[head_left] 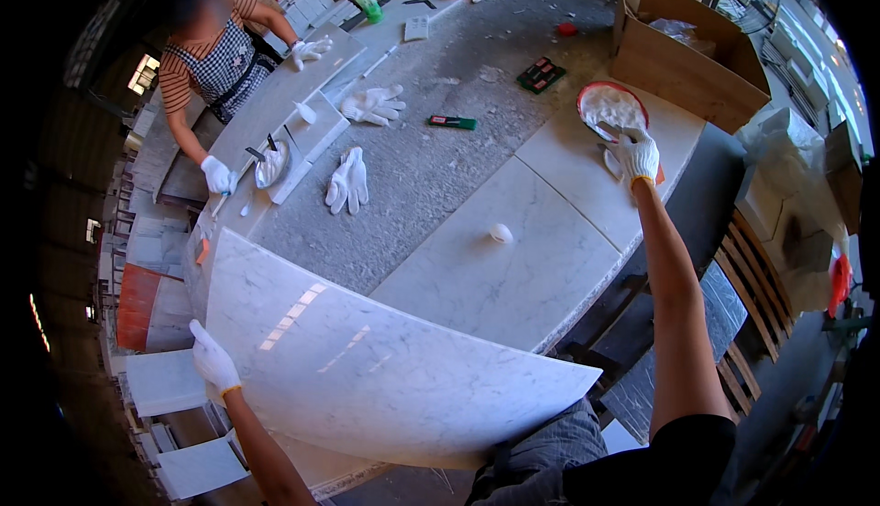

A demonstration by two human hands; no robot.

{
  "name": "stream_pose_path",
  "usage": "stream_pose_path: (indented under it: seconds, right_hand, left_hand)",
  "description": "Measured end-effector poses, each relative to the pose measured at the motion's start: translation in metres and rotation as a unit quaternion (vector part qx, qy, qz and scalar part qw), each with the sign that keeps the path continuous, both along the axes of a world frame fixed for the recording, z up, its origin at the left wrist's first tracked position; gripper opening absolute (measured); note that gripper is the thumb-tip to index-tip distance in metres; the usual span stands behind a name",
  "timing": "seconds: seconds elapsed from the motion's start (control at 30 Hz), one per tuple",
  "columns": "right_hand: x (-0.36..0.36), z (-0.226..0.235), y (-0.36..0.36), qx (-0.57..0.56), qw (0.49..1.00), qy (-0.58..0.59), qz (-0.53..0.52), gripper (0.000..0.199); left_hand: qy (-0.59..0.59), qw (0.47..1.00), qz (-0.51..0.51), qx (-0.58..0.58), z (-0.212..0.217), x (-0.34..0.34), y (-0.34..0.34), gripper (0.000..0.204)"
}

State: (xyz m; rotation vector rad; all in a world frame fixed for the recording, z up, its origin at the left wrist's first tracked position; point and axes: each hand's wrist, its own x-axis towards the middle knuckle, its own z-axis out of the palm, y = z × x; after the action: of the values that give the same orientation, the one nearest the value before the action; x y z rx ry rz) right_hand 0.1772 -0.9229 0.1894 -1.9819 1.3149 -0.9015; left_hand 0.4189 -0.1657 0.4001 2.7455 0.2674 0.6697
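A polished white marble slab [385, 359] with grey veins leans up in front of me. My left hand [214, 359], in a white knit glove, grips its left edge. Out to the right, my gloved right hand [638, 154] is at the near rim of a red-rimmed bowl [612, 93] filled with white paste. Its fingers are closed; a thin tool seems to be in them, but its kind is hidden. Beside that hand lie a pale blade-like piece [612, 163] and a small orange thing [660, 174]. A white blob [501, 233] sits on the flat marble tile [477, 277].
Across the dusty table, a person in a checked apron [240, 71] has gloved hands on stone strips. Two loose white gloves [348, 181], a green-and-black tool [452, 123], a black tray [541, 75] and a paste bowl [272, 165] lie between. A cardboard box [687, 52] stands far right.
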Motion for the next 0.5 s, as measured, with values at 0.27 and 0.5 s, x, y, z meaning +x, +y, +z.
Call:
stream_pose_path:
  seconds: [0.27, 0.5]
  right_hand:
    - [-0.001, -0.025, -0.017, 0.124, 0.991, -0.057, -0.012, 0.027]
    - [-0.001, 0.004, 0.003, 0.223, 0.952, -0.21, -0.009, 0.026]
  left_hand:
    - [-0.014, 1.0, -0.012, -0.02, -0.001, -0.004, -0.017, 0.076]
    - [-0.002, 1.0, 0.01, -0.014, 0.004, -0.011, -0.02, 0.076]
